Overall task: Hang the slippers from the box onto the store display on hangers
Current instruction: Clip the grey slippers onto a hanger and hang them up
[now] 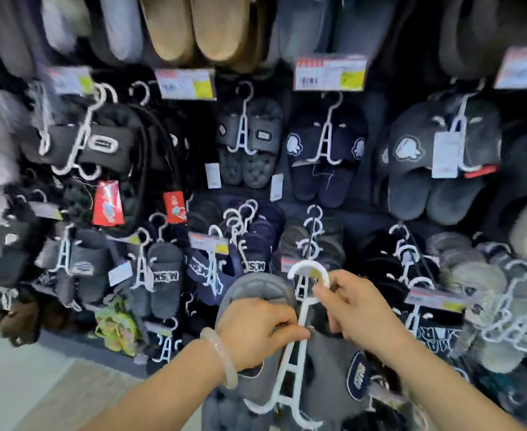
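The left hand (256,328) is pinching the white hanger (293,362) against the grey slippers (327,365) while the right hand (355,309) is gripping its hook before the display (327,144).

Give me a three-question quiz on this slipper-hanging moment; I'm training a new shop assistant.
1. True or false: the white hanger already hangs on the display.
2. Which hand grips the hanger near its hook? A left B right
3. Fill in: the left hand wears a pale ____ at the wrist.

Key: 1 false, both hands hold it with the grey slippers. 2 B, the right hand. 3 bangle.
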Available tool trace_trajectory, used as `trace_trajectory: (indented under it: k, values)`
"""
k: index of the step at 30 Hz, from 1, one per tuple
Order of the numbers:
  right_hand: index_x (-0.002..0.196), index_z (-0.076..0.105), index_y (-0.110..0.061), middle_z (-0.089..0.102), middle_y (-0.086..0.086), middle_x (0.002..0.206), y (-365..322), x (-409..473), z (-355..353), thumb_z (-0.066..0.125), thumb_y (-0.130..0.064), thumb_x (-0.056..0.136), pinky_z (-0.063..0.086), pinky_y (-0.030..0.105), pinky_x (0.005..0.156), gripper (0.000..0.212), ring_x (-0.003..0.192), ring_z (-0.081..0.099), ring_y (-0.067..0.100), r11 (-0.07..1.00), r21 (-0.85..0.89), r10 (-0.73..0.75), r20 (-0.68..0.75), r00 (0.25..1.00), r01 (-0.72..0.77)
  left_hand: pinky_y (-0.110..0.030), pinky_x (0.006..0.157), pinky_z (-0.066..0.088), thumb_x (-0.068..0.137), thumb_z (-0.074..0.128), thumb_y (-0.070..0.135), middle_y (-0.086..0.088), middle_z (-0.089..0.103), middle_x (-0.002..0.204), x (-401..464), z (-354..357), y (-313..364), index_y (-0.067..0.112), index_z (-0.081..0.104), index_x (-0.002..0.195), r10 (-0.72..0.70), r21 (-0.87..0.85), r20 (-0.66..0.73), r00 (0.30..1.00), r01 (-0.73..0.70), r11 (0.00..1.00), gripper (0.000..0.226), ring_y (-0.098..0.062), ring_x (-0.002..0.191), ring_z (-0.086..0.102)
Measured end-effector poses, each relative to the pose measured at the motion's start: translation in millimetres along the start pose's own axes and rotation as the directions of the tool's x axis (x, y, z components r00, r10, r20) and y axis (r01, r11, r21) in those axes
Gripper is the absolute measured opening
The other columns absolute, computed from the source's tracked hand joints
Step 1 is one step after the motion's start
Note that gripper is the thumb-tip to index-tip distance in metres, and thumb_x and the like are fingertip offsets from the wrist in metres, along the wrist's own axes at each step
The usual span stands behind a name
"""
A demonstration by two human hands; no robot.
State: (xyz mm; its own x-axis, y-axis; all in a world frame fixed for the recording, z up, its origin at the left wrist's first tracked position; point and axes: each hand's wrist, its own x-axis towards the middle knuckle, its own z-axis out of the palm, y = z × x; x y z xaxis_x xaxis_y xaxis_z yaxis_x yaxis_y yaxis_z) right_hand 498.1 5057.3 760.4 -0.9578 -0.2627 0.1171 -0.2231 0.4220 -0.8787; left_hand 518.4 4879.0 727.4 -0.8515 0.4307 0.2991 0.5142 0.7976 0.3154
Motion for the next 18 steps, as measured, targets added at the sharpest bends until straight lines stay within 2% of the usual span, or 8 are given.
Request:
trace_trajectory:
  k: [2, 6, 9, 11, 13, 15, 18]
  values:
    - [0.074, 0.055, -0.027, 0.055, -0.005, 0.041, -11, 6, -3, 0.056, -0.025, 0.089, 0.037, 0.022, 0.052, 0.016, 0.038, 0.047, 0.003, 0.996, -0.067, -0.064, -0.016, 0.998, 0.063, -0.028, 0.071, 0.04, 0.073, 0.023, 0.07, 0.0, 0.066, 0.082, 3, -15, -2, 0.018, 0.065, 0.083, 0.012, 0.003, -0.046, 0.999, -0.012, 1.0, 0.068, -0.013, 0.077, 0.057]
    - [0.086, 0.058, -0.023, 0.06, -0.004, 0.054, -38, 27, -3, 0.05, -0.022, 0.092, 0.047, 0.025, 0.064, 0.011, 0.058, 0.056, 0.007, 0.988, -0.115, -0.103, -0.019, 0.995, 0.1, -0.022, 0.07, 0.038, 0.07, 0.027, 0.072, -0.001, 0.066, 0.077, 17, -43, -16, 0.017, 0.066, 0.08, -0.02, -0.046, -0.116, 0.993, 0.015, 0.999, 0.068, -0.009, 0.082, 0.051]
    - [0.089, 0.056, -0.013, 0.058, 0.002, 0.059, -71, 53, -1, 0.047, -0.021, 0.094, 0.049, 0.02, 0.051, 0.014, 0.053, 0.06, 0.015, 0.999, 0.014, -0.036, 0.027, 0.999, 0.035, -0.013, 0.063, 0.033, 0.07, 0.044, 0.07, 0.004, 0.062, 0.065, 32, -67, -34, 0.016, 0.067, 0.075, -0.056, -0.119, -0.14, 0.989, 0.039, 0.992, 0.059, 0.002, 0.071, 0.048]
    - [0.09, 0.056, -0.008, 0.058, 0.006, 0.06, -94, 79, 2, 0.048, -0.02, 0.094, 0.048, 0.02, 0.047, 0.015, 0.05, 0.06, 0.018, 0.999, 0.041, -0.031, 0.035, 0.999, 0.03, -0.011, 0.059, 0.032, 0.078, 0.06, 0.054, 0.014, 0.053, 0.053, 45, -86, -51, 0.014, 0.065, 0.07, -0.093, -0.19, -0.162, 0.982, 0.061, 0.98, 0.041, 0.004, 0.06, 0.048]
    - [0.088, 0.057, -0.007, 0.058, 0.006, 0.059, -117, 109, 9, 0.049, -0.019, 0.093, 0.048, 0.021, 0.046, 0.015, 0.048, 0.059, 0.018, 0.997, 0.033, -0.064, 0.004, 0.998, 0.064, -0.011, 0.056, 0.033, 0.082, 0.064, 0.038, 0.017, 0.048, 0.046, 60, -110, -71, 0.013, 0.063, 0.065, -0.133, -0.285, -0.174, 0.976, 0.079, 0.955, 0.03, 0.002, 0.053, 0.045]
    - [0.08, 0.057, -0.008, 0.057, 0.006, 0.057, -140, 142, 17, 0.049, -0.016, 0.092, 0.045, 0.019, 0.043, 0.016, 0.044, 0.057, 0.016, 0.995, 0.05, -0.082, -0.045, 0.996, 0.084, -0.013, 0.053, 0.031, 0.083, 0.064, 0.033, 0.013, 0.043, 0.043, 80, -135, -95, 0.019, 0.057, 0.055, -0.14, -0.351, -0.181, 0.973, 0.069, 0.934, 0.032, -0.003, 0.048, 0.039]
    - [0.083, 0.058, -0.005, 0.054, 0.005, 0.056, -171, 190, 26, 0.048, -0.013, 0.092, 0.044, 0.019, 0.042, 0.016, 0.041, 0.053, 0.015, 0.996, 0.06, -0.064, -0.115, 0.991, 0.071, -0.017, 0.052, 0.028, 0.083, 0.063, 0.034, 0.009, 0.036, 0.044, 115, -171, -130, 0.031, 0.048, 0.047, -0.121, -0.37, -0.176, 0.977, 0.048, 0.928, 0.039, -0.005, 0.047, 0.033]
